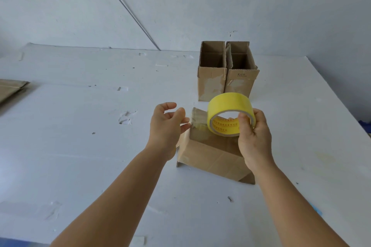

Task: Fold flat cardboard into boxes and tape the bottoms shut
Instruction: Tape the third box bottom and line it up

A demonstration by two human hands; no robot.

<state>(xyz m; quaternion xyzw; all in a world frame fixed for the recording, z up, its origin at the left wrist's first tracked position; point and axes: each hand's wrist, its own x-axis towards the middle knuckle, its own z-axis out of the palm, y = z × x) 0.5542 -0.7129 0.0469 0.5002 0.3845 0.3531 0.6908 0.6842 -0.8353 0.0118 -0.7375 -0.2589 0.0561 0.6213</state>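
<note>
Right hand (254, 138) grips yellow round tape roll (228, 114) above upturned brown cardboard box (212, 156), left hand (167, 124) loose-fingered at the roll's 9 o'clock by a clear tape strip (197, 121), on white tabletop (80, 126), two finished open cardboard boxes (227, 70) at 12, white wall behind.

tape roll (228, 106): glossy yellow plastic (cardboard core) | box (212, 156): matt brown cardboard
</note>
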